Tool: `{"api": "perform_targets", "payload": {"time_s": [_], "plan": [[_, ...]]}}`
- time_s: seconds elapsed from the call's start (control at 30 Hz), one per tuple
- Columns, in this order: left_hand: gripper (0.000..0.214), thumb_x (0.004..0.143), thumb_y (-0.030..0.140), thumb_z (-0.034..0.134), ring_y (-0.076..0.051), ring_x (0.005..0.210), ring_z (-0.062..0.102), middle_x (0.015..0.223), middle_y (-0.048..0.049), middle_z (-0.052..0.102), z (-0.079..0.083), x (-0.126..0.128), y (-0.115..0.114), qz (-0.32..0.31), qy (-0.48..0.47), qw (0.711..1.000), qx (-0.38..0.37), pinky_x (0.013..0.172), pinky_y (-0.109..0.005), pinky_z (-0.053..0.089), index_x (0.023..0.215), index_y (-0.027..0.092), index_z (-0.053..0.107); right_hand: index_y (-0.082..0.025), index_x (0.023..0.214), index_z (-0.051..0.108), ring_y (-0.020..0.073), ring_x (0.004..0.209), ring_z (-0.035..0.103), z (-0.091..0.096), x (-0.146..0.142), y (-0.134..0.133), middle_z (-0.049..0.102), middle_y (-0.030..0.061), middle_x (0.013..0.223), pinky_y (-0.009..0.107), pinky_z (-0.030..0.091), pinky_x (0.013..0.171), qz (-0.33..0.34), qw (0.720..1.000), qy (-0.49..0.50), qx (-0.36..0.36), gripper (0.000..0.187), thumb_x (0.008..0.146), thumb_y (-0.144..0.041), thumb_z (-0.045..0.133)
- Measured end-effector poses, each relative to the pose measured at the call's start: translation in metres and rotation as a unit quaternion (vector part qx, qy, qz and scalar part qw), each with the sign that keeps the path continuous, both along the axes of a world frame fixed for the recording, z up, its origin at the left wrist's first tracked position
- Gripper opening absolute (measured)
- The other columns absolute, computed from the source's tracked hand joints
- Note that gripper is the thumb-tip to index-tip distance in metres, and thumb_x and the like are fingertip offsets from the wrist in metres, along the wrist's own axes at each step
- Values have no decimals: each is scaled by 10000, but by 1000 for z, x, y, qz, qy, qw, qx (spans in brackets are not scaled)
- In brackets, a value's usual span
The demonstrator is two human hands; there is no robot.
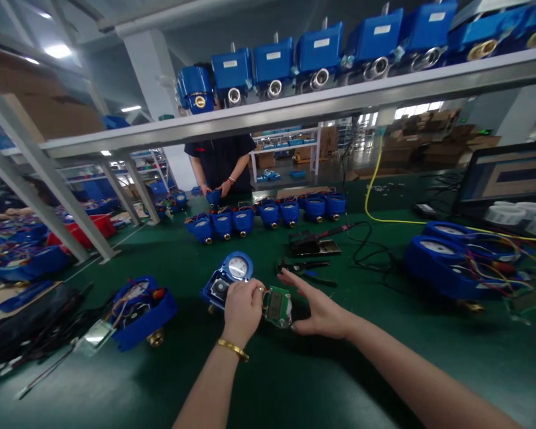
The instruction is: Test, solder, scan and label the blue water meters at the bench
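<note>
A blue water meter (227, 279) with a round dial lies on the green table in front of me. My left hand (242, 308) rests on its right side and grips a green circuit board with a small display (277, 305). My right hand (320, 308) is spread just right of the board, its fingers apart, thumb low near the board's edge, holding nothing that I can see. Pliers (304, 267) lie just beyond my right hand.
An opened blue meter with loose wires (139, 310) lies at left. A row of blue meters (268, 214) stands farther back, where another person (221, 161) holds one. More wired meters (455, 262) lie at right, with a yellow cable (375, 179) and a monitor (507, 176). An overhead shelf (339, 98) carries blue units.
</note>
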State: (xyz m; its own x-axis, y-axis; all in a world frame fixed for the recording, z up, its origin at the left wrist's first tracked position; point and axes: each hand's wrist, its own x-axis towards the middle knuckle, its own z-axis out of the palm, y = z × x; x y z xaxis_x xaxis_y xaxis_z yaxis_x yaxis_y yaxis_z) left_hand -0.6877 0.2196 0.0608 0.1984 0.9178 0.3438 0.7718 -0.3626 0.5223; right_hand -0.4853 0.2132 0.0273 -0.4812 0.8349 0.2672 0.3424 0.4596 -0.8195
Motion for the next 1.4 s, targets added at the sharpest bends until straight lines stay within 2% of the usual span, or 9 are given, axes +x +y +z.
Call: {"api": "perform_targets", "payload": {"time_s": [0.13, 0.27, 0.5, 0.87, 1.1, 1.17, 1.23, 1.3, 1.4], "plan": [[201, 874, 184, 399, -218, 851, 551, 791, -16, 623, -2, 6, 11, -13, -5, 1000, -23, 825, -422, 415, 767, 200, 569, -227, 1444, 164, 273, 1314, 281, -1, -10, -15, 300, 112, 1421, 453, 291, 1072, -108, 989, -84, 60, 1115, 530, -225, 803], [203, 867, 199, 403, -229, 852, 547, 791, -25, 619, -1, 6, 15, -16, -12, 999, -49, 773, -403, 424, 759, 199, 575, -242, 1424, 182, 262, 1229, 392, -8, -23, -13, 417, 100, 1308, 449, 372, 1012, -150, 981, -89, 90, 994, 596, -173, 727], [181, 856, 173, 422, -230, 930, 532, 836, -20, 623, -1, 4, 13, -17, -13, 997, -74, 838, -439, 417, 841, 208, 600, -293, 1438, 112, 234, 1163, 468, -10, -15, -4, 470, 64, 1262, 431, 407, 994, -123, 986, -41, 101, 923, 663, -153, 593], [143, 840, 80, 471, -198, 774, 557, 763, -20, 604, -15, 11, 13, -54, 39, 995, 76, 808, -484, 462, 810, 169, 580, -325, 1451, 51, 218, 1133, 507, 3, 4, 3, 509, 34, 1245, 407, 430, 972, -83, 987, -120, 68, 1023, 622, -152, 625], [161, 859, 118, 462, -206, 718, 550, 700, -22, 583, -20, 13, 12, -62, 59, 992, 95, 773, -498, 480, 738, 173, 553, -239, 1420, 289, 283, 1229, 432, 14, 31, 5, 482, 95, 1320, 471, 351, 1034, -41, 996, -36, -73, 1005, 577, -391, 814], [178, 867, 118, 439, -202, 712, 548, 702, -24, 579, -20, 12, 12, -71, 58, 991, 98, 780, -500, 476, 743, 174, 553, -209, 1301, 479, 288, 1168, 490, 18, 42, 14, 540, 108, 1255, 429, 437, 956, -129, 981, 64, -127, 857, 554, -459, 817], [194, 872, 115, 410, -206, 715, 553, 715, -25, 582, -20, 11, 13, -90, 61, 988, 110, 773, -507, 473, 759, 179, 555, -170, 1095, 616, 232, 962, 604, 20, 57, 32, 639, 104, 1051, 314, 519, 758, -281, 934, 156, -155, 567, 632, -458, 767], [206, 876, 120, 389, -218, 707, 560, 714, -24, 583, -21, 9, 15, -106, 59, 984, 127, 740, -511, 471, 772, 183, 555, -142, 943, 634, 143, 725, 615, 20, 76, 55, 653, 67, 843, 213, 477, 564, -405, 881, 191, -156, 325, 751, -399, 684], [213, 874, 116, 383, -223, 682, 550, 685, -24, 567, -25, 7, 21, -108, 49, 983, 143, 708, -495, 466, 763, 179, 553, -116, 867, 595, 74, 555, 537, 18, 103, 89, 603, 20, 729, 164, 396, 446, -478, 843, 188, -159, 163, 866, -279, 577]]}}
